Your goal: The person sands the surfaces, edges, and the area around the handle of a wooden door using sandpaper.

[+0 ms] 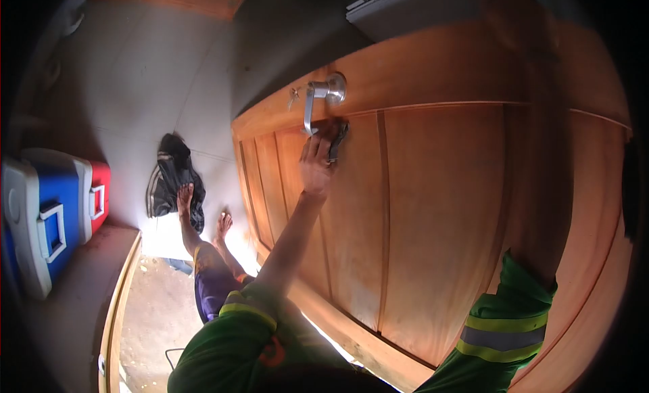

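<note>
My left hand (pixel 316 163) is closed around a small dark object (pixel 338 140) and presses it against the wooden door (pixel 439 190), just below the metal lever handle (pixel 328 90). What kind of object it is cannot be made out. Keys (pixel 293 95) hang at the handle's lock. Up at the top right, my right hand (pixel 517 21) reaches to the door's far part; it lies in shadow and is blurred, so its fingers do not show clearly.
A black garment with pale stripes (pixel 172 180) lies on the floor (pixel 169 75) under my bare foot (pixel 184 197). At the left stand a blue cooler (pixel 57 190) and a red cooler (pixel 99 190). A door frame edge (pixel 120 312) runs beside the bright doorway.
</note>
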The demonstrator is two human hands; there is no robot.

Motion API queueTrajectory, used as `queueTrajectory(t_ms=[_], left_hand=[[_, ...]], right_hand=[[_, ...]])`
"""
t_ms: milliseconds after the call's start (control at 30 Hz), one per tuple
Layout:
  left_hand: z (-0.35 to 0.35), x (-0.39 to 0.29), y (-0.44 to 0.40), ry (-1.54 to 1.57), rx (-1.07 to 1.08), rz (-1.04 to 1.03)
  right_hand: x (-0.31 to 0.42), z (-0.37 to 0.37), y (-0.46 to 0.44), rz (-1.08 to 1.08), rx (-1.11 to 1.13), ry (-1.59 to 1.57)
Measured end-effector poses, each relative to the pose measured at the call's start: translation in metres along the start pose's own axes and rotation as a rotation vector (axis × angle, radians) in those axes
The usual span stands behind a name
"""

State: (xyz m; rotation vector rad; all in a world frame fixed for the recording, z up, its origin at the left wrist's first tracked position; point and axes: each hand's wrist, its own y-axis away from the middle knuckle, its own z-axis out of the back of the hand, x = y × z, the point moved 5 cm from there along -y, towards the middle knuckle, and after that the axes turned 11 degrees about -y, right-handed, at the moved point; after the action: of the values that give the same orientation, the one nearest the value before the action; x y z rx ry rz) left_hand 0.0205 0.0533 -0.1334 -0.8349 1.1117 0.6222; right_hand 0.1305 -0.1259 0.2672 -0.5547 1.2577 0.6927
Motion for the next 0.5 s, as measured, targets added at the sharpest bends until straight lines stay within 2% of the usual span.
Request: queueTrajectory(t_ms=[67, 167, 233, 267, 367, 400, 467, 500], left_hand=[[-0.001, -0.004, 0.007, -0.020, -0.025, -0.012], [-0.006, 0.008, 0.016, -0.012, -0.077, -0.055], [-0.003, 0.028, 0.007, 0.040, -0.078, -0.065], [-0.004, 0.031, 0.007, -0.054, -0.067, -0.036], [-0.009, 0.032, 0.003, 0.105, -0.125, 0.098], [-0.005, 0.026, -0.004, 0.231, -0.132, 0.215], [-0.014, 0.014, -0.002, 0.694, -0.155, 0.382], [-0.013, 0.009, -0.007, 0.716, -0.178, 0.382]], right_hand=[[-0.002, 0.004, 0.002, 0.030, -0.157, 0.027], [0.004, 0.021, 0.011, -0.070, -0.140, -0.103], [0.008, 0.030, 0.020, -0.035, -0.155, -0.059], [0.007, 0.033, 0.019, -0.050, -0.172, -0.044], [0.007, 0.032, 0.015, -0.110, -0.205, -0.033], [0.008, 0.029, 0.014, -0.119, -0.215, -0.039], [-0.001, 0.021, 0.009, -0.097, -0.253, -0.056], [0.005, 0.032, 0.013, -0.078, -0.217, -0.034]])
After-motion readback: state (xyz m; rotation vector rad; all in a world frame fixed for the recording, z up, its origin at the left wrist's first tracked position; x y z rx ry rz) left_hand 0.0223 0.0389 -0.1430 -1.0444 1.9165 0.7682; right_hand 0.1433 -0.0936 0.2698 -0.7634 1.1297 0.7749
